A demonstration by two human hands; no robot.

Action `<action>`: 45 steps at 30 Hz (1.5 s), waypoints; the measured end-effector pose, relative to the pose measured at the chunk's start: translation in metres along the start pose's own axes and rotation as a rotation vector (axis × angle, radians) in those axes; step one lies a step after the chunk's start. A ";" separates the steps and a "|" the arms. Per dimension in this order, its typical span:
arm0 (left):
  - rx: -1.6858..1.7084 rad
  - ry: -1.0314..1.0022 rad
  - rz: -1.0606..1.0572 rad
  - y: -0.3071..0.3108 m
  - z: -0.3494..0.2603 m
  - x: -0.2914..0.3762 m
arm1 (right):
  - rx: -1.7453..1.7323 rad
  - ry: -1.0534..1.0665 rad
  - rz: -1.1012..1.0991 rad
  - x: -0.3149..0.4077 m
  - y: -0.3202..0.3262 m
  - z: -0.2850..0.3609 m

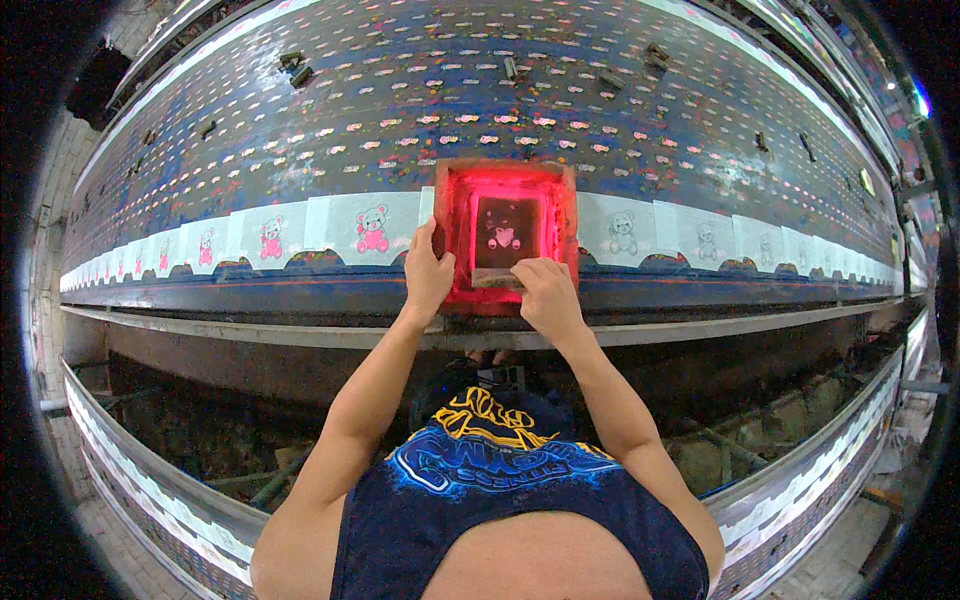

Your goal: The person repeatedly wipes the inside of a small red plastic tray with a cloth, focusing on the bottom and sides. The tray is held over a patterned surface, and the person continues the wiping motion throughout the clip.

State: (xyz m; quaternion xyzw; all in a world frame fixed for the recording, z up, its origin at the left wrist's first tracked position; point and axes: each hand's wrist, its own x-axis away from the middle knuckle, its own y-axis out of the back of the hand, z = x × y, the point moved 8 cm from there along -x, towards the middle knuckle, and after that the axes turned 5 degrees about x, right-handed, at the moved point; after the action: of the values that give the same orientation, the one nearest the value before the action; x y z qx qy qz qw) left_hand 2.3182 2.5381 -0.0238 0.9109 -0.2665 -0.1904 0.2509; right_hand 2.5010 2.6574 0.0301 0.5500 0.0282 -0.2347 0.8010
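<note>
A wooden screen-printing frame [507, 166], stained with pink ink, lies on the long table in front of me. My left hand [427, 274] grips its left rail. Inside the frame, my right hand [551, 296] pinches a flat squeegee [491, 278] near the lower edge of the mesh. Heart and paw shapes show in the dark mesh window [510, 221]. Left of the frame lies a pale cut piece [330, 232] bearing a pink-filled bear [371, 229]. To the right, another piece carries a bear in grey outline only [621, 232]. The piece under the frame is mostly hidden.
Rows of similar pale pieces run both ways along the near side of the dark printing table [337, 289]. Small printed motifs and several small dark blocks [301, 76] dot its surface. A metal rail [300, 335] edges it. Behind me stands another table with pale pieces [180, 517].
</note>
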 end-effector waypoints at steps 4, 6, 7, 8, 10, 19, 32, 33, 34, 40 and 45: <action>0.054 0.022 0.026 -0.001 -0.002 0.001 | 0.006 0.049 -0.024 0.016 0.005 0.006; 0.075 0.033 0.029 -0.001 -0.003 -0.001 | 0.048 0.054 -0.046 0.016 0.000 0.003; 0.073 0.032 0.028 0.000 -0.004 -0.001 | 0.074 0.052 -0.066 0.010 -0.004 0.002; 0.070 0.032 0.026 0.001 -0.005 -0.001 | 0.099 0.051 -0.085 0.002 -0.007 -0.001; 0.065 0.035 0.028 0.002 -0.003 0.002 | 0.135 0.068 -0.164 -0.022 -0.012 -0.013; 0.104 0.004 0.019 -0.001 -0.001 0.001 | 0.115 0.015 -0.154 -0.121 -0.002 -0.055; 0.142 0.055 0.034 -0.002 0.003 0.001 | 0.083 -0.044 -0.001 0.015 0.000 0.012; 0.145 0.055 0.039 -0.004 0.002 0.000 | 0.066 -0.053 0.023 0.017 0.005 0.016; 0.139 0.046 0.035 -0.003 0.002 0.001 | 0.049 -0.062 0.048 0.019 0.009 0.019; 0.111 -0.017 -0.015 0.000 0.003 0.001 | 0.015 -0.278 -0.269 0.035 0.044 -0.025; 0.224 0.078 0.000 -0.004 0.016 0.003 | -0.122 -0.583 -0.164 0.062 0.004 -0.090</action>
State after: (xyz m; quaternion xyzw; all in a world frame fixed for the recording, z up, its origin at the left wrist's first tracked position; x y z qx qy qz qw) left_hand 2.3137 2.5334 -0.0396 0.9400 -0.2762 -0.1238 0.1576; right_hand 2.5769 2.7181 -0.0206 0.4062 -0.1446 -0.4445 0.7852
